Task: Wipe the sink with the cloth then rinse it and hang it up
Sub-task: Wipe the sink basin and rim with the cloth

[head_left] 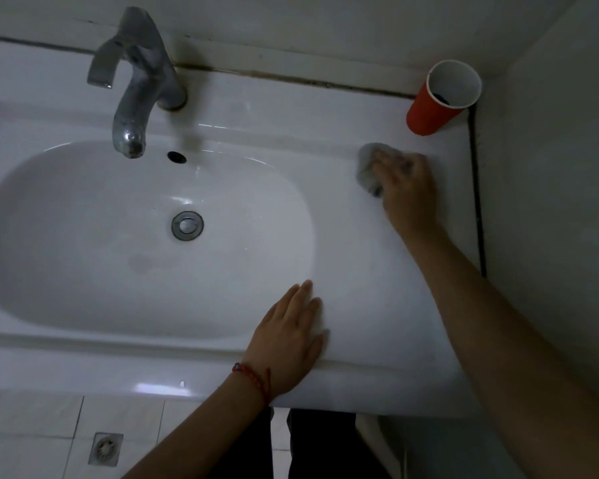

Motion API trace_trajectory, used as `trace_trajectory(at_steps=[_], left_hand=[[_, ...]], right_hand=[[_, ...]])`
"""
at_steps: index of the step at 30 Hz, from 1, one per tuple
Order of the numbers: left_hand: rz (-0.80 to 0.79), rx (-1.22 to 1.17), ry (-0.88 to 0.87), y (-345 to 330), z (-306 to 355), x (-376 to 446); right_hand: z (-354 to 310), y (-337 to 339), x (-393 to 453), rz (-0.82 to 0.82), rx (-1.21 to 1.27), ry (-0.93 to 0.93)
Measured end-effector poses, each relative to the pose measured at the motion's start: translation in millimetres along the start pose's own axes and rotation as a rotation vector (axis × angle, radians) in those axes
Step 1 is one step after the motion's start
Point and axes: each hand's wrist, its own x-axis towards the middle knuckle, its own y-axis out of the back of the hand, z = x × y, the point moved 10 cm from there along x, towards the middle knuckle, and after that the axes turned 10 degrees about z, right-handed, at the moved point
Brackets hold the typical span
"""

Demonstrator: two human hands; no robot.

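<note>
The white ceramic sink [353, 257] fills the view, with an oval basin and a metal drain [187, 225] in its middle. A small grey cloth [367, 167] lies bunched on the sink's flat right ledge, and my right hand [407, 191] presses down on it, covering most of it. My left hand [287, 337] rests flat with fingers together on the front right rim of the sink, holding nothing; a red string bracelet circles its wrist. The grey metal tap [135, 84] stands at the back, its spout over the basin.
A red paper cup [429, 108] stands at the back right corner of the ledge, just beyond the cloth. A wall runs along the right side and the back. Below the sink lie floor tiles with a square floor drain [105, 449].
</note>
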Motion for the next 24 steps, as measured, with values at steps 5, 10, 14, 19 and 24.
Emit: trace_trajectory(at_steps=[5, 10, 14, 19, 24], left_hand=[[-0.026, -0.006, 0.001, -2.8, 1.3, 0.1], [-0.068, -0.006, 0.018, -4.5, 1.2, 0.3], [-0.109, 0.021, 0.019, -8.0, 2.1, -0.3], [-0.149, -0.004, 0.033, -8.2, 2.4, -1.3], [-0.157, 0.001, 0.03, -9.1, 2.9, -1.0]], right_hand=[[29.1, 8.0, -12.9, -0.297, -0.273, -0.157], [28.6, 26.8, -36.9, -0.245, -0.109, -0.337], [-4.4, 69.1, -93.1, -0.193, -0.017, -0.371], [-25.9, 73.2, -106.4, -0.213, 0.055, -0.318], [-0.3, 23.0, -59.2, -0.37, 0.2, -0.594]])
